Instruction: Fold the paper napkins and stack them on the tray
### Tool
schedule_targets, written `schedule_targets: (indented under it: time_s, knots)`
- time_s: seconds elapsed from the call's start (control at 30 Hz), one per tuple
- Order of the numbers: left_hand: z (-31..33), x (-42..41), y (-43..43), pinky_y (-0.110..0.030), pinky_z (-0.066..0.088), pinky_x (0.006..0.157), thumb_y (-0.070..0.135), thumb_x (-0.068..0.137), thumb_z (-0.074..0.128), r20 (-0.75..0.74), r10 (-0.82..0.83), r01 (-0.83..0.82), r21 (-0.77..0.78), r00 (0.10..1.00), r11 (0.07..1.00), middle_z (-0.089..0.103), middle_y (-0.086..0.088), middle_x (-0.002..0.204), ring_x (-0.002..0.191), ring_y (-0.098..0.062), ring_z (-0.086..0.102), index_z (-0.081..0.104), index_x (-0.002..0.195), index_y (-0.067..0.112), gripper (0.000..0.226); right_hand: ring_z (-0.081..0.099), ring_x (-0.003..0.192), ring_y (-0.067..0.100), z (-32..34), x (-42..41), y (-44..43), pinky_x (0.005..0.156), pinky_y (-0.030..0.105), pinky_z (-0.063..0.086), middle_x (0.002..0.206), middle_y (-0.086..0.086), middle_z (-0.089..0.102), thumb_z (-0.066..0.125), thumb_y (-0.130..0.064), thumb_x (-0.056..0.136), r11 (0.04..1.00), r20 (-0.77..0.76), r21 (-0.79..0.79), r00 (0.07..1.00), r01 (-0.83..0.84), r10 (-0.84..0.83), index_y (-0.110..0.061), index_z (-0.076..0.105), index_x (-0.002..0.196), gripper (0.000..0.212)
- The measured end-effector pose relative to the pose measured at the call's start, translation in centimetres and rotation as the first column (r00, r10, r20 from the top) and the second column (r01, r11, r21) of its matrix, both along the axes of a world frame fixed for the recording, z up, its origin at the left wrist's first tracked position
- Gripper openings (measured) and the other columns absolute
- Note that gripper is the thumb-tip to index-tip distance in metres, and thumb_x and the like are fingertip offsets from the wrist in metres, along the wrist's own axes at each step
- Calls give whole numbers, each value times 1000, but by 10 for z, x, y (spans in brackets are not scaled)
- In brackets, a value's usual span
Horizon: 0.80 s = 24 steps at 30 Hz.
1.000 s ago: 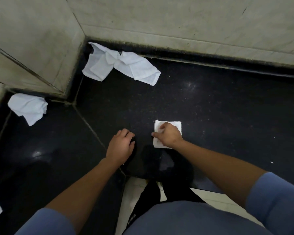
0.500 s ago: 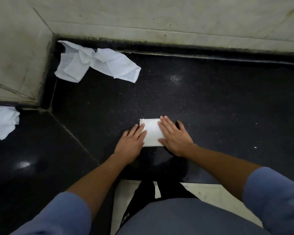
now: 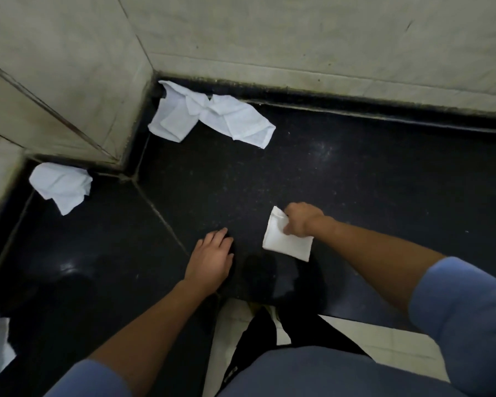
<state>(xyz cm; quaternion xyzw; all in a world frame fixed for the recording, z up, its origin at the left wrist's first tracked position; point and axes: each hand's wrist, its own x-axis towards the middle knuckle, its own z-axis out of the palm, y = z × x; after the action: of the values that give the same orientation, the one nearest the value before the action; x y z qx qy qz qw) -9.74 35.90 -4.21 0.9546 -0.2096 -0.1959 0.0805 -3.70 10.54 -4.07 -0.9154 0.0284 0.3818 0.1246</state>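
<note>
right hand (image 3: 298, 219) grip pinched shut on folded napkin (image 3: 284, 242), at 3 o'clock of the left | left hand (image 3: 211, 259) open, flat on black tabletop (image 3: 355, 179), holding nothing | loose napkins (image 3: 212, 117) at 11 o'clock | tray not seen | risk: one-corner pinch lets the fold spring open

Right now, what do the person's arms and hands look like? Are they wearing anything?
Both hands, left and right, are bare: no gloves, rings or watch visible. The forearms are bare too. Blue sleeves are pushed up toward the elbows on both arms.
</note>
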Motion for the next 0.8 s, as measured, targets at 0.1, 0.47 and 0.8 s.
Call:
schedule_targets:
  time_s: [0.1, 0.47, 0.8]
  knots:
    - [5, 10, 0, -36, 33, 105, 29, 96, 47, 27, -36, 36, 1, 999, 999, 40, -5, 146, 131, -23, 37, 49, 134, 14, 41, 58, 87, 24, 7, -23, -13, 63, 29, 39, 91, 0, 57, 66, -31, 80, 978, 72, 153, 985, 143, -155, -19, 53, 85, 18]
    - [53, 33, -156, -34, 46, 84, 27, 97, 45, 130, -371, 383, -77, 919, 921, 56, -3, 118, 105, -21, 55, 51, 128, 16, 34, 59, 83, 28, 68, -160, -162, 65, 37, 43, 85, 3, 62, 45, -56, 93, 908, 487, 107, 774, 406, -404, -21, 46, 98, 35]
    - [85, -94, -407, -42, 51, 79, 26, 92, 50, 260, -692, 728, -73, 674, 682, 60, -8, 107, 99, -31, 60, 56, 112, 12, 25, 62, 87, 34, 101, -385, -339, 61, 34, 37, 91, 7, 67, 48, -58, 91, 723, 656, 43, 526, 690, -541, -21, 52, 94, 37]
